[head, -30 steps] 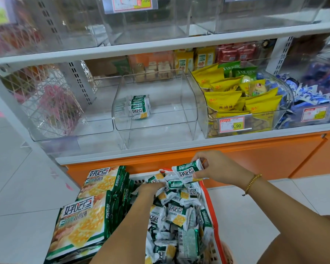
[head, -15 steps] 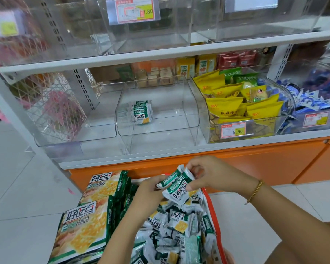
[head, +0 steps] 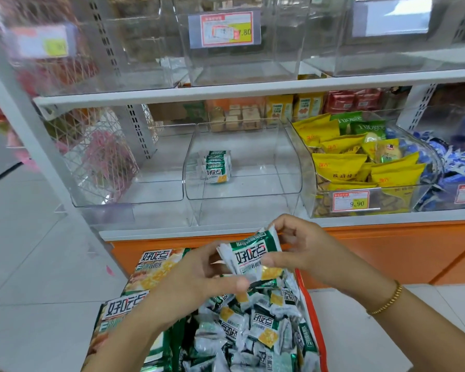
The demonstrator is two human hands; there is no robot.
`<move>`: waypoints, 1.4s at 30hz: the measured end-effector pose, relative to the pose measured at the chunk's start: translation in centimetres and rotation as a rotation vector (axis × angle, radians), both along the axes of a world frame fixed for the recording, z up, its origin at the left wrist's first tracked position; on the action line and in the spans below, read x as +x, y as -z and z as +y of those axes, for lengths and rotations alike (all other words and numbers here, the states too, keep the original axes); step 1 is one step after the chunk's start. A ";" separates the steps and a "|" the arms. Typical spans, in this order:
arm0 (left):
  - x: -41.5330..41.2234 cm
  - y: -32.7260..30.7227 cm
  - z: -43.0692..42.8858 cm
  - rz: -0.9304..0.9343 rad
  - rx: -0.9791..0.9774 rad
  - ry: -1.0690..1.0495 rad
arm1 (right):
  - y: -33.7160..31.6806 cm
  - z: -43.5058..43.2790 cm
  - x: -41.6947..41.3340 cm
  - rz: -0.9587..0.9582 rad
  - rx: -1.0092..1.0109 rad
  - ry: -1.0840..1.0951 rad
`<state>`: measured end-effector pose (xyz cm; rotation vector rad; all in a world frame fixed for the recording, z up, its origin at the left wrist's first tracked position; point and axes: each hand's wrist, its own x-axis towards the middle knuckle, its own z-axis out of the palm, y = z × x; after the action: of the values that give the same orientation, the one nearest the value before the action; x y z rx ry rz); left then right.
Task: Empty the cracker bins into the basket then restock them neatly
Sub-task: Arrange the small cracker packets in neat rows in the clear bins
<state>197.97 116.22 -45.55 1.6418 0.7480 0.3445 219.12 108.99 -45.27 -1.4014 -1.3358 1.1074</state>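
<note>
1. A shop shelf [head: 253, 88] of clear bins is seen above an orange base and a tiled floor; the basket [head: 310, 312] sits in front, below the shelf.
2. The middle bin [head: 242, 196] holds only a short row of packets [head: 217, 166], stood on edge near its left side with their printed faces to the front. The row runs back into the bin, judged to be the start of neat restocking.
3. The basket is filled with loose packets [head: 253, 326] lying at all angles, with big bags [head: 156, 264] at its left.
4. A small stack of packets [head: 250, 257] is held above the basket, between both hands.
5. The left hand [head: 199, 277] pinches the stack's lower left edge. The right hand [head: 304, 248] grips the right side, thumb on the front face. The faces are probably being squared up so the stack can be set down as one.
6. The front packet's face is turned up toward the camera, and its print reads level. Its long axis appears to run top to bottom, tipped slightly right.
</note>
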 end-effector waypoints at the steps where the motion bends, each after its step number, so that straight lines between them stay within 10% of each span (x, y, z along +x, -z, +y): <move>1: -0.1 -0.3 0.3 0.015 0.017 -0.001 | 0.0 0.2 -0.2 0.038 0.003 0.025; 12: -1.9 -4.1 7.5 -0.114 0.035 -0.111 | -2.4 5.4 -1.5 0.106 -0.118 -0.100; 19: -4.8 -1.7 13.4 0.357 0.800 -0.349 | -4.6 17.0 2.3 -0.257 -0.089 0.213; 42: -5.5 0.7 15.8 0.540 0.871 -0.259 | 3.2 29.0 0.8 -0.632 -0.290 0.273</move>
<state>192.50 132.06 -46.28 2.5142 1.3432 0.4515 219.90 137.97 -48.52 -2.2007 -1.3757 0.7144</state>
